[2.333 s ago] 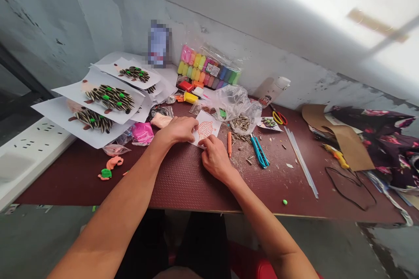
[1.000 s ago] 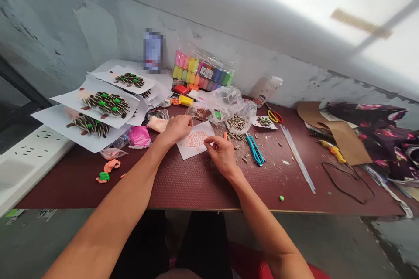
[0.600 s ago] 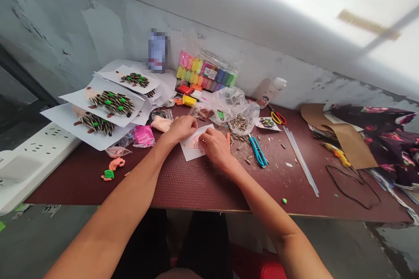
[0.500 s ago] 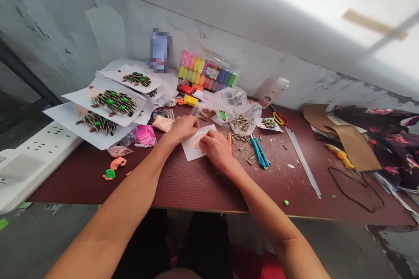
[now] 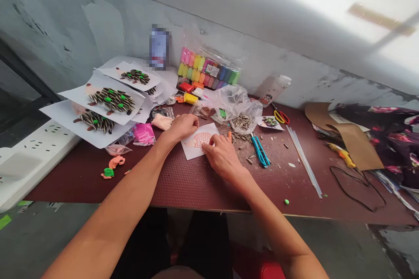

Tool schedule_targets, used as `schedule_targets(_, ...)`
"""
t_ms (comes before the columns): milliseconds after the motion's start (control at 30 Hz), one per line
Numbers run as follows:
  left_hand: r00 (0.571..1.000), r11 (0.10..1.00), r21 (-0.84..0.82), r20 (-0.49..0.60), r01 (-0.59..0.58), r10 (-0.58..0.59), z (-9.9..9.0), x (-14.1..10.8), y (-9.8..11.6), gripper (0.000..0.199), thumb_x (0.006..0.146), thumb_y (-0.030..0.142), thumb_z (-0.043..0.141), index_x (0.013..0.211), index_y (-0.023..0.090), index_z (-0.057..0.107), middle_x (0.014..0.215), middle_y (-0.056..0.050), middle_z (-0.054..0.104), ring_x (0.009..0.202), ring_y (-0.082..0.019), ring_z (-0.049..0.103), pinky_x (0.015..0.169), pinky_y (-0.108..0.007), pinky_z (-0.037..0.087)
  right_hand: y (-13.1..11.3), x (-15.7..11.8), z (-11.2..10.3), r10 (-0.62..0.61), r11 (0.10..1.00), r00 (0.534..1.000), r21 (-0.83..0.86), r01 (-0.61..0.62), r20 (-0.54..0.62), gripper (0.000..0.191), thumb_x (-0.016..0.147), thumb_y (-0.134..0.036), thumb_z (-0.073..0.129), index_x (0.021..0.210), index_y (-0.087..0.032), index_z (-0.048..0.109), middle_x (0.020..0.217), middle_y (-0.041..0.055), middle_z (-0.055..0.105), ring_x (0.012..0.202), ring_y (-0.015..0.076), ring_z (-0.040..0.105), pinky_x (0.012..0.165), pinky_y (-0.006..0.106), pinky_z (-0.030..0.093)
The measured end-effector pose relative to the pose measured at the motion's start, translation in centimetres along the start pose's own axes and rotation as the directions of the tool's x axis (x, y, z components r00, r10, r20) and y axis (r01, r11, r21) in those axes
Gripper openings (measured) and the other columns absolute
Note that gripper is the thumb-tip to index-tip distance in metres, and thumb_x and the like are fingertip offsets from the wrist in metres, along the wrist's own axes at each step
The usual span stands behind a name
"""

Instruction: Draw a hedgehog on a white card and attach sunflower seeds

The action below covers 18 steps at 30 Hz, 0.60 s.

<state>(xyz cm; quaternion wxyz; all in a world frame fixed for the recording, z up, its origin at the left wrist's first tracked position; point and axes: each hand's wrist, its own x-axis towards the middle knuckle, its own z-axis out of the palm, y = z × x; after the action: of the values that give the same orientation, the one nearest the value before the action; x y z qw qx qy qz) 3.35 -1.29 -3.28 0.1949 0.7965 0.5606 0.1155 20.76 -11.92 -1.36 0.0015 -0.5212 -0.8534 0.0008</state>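
Tabletop seen from above, dark red table (image 5: 193,192) against a grey wall (image 5: 229,35). White paper (image 5: 194,153) flat near the middle, between two bare hands, with an orange drawing (image 5: 205,139) of a rounded, spiky animal partly under the right-hand fingers. Left hand (image 5: 185,127) at the paper's upper left edge, fingers curled loosely downward; impossible to tell whether anything is in its grip. Right hand (image 5: 222,154) over the paper's right side, thumb and forefinger slightly bent and close together near the drawing; too small to tell whether anything sits between them.

Just beyond the right hand, an orange marker (image 5: 229,136) and loose sunflower seeds (image 5: 242,136), with more seeds in a clear plastic bag (image 5: 231,95). To the right, a blue cutter (image 5: 261,151), a small seeded card (image 5: 270,123), red and yellow scissors (image 5: 282,117), translucent sticks (image 5: 305,161) and a yellow glue gun (image 5: 342,154). At back, a pack of coloured clay (image 5: 209,72) and a white bottle (image 5: 275,91). To the left, stacked sheets (image 5: 70,96) bearing seed-covered animals with green dots, above a white power strip (image 5: 36,141). Nearer, orange and green clay pieces (image 5: 109,172); at front right, a small green ball (image 5: 286,202).
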Motion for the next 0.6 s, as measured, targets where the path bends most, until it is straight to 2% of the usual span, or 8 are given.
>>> schedule_targets(133, 1.000, 1.000, 0.011, 0.018, 0.003, -0.004, -0.2, 0.0, 0.2, 0.024, 0.084, 0.015, 0.055, 0.094, 0.021, 0.077, 0.103, -0.008, 0.080, 0.101, -0.027, 0.072, 0.091, -0.037, 0.052, -0.3, -0.3, -0.4, 0.021, 1.000, 0.999, 0.010, -0.021, -0.038, 0.033, 0.107, -0.027, 0.043, 0.100, -0.022, 0.074, 0.110, 0.0096, 0.062, 0.094, 0.0230, 0.052, 0.108, 0.053, 0.028)
schedule_targets(233, 1.000, 1.000, 0.010, 0.029, 0.010, -0.010, -0.4, 0.0, 0.3, 0.025, 0.084, 0.015, 0.056, 0.096, 0.021, 0.077, 0.104, -0.008, 0.080, 0.101, -0.026, 0.072, 0.091, -0.035, 0.052, -0.8, 0.0, -0.4, -0.020, 0.999, 0.998, 0.030, 0.022, -0.056, 0.031, 0.106, -0.026, 0.043, 0.109, -0.021, 0.074, 0.110, 0.0106, 0.063, 0.094, 0.0232, 0.052, 0.098, 0.044, 0.035)
schedule_targets(333, 0.999, 1.000, 0.004, 0.034, 0.008, -0.008, -0.5, 0.0, 0.2, 0.025, 0.085, 0.016, 0.056, 0.097, 0.020, 0.077, 0.106, -0.008, 0.080, 0.101, -0.026, 0.071, 0.090, -0.034, 0.052, -1.4, 0.9, -0.2, -0.108, 0.993, 0.993, 0.043, 0.110, -0.038, 0.030, 0.105, -0.022, 0.044, 0.112, -0.019, 0.073, 0.110, 0.0120, 0.064, 0.095, 0.0239, 0.052, 0.086, 0.038, 0.037)
schedule_targets(600, 0.999, 0.999, -0.050, 0.040, 0.008, -0.006, -0.7, 0.1, 0.0, 0.024, 0.082, 0.017, 0.058, 0.093, 0.021, 0.078, 0.100, -0.006, 0.080, 0.095, -0.024, 0.072, 0.084, -0.030, 0.052, -1.9, 1.9, 0.3, -0.200, 0.978, 0.978, 0.052, 0.203, -0.058, 0.035, 0.100, -0.014, 0.045, 0.121, -0.020, 0.072, 0.109, 0.0134, 0.062, 0.097, 0.0254, 0.049, 0.084, 0.038, 0.035)
